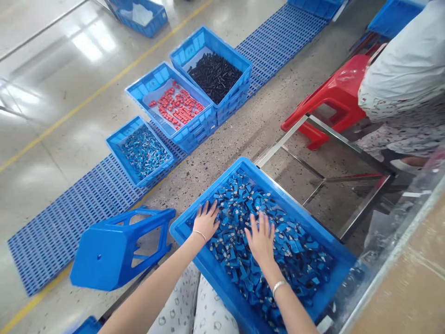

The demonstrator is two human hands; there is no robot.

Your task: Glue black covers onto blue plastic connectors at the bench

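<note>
In front of me a large blue plastic crate (314, 229) holds a thick layer of small blue plastic parts (239, 273), many with a pale or metallic tip. My left hand (206, 222), a thin bracelet at its wrist, is over the parts near the crate's left wall, fingers spread. My right hand (261, 239), with a light band on the wrist, is above the middle of the heap, its fingers also stretched out. Both palms face down, and neither hand shows a part in its grip. Whether the fingertips touch the parts I cannot tell.
Left of the crate lies a tipped blue stool (100, 257). Beyond, blue slatted mats (86, 199) carry bins of blue parts (144, 150), red parts (177, 106) and black parts (214, 74). At right are a metal frame (281, 139), a red stool (333, 93) and a seated person (410, 69).
</note>
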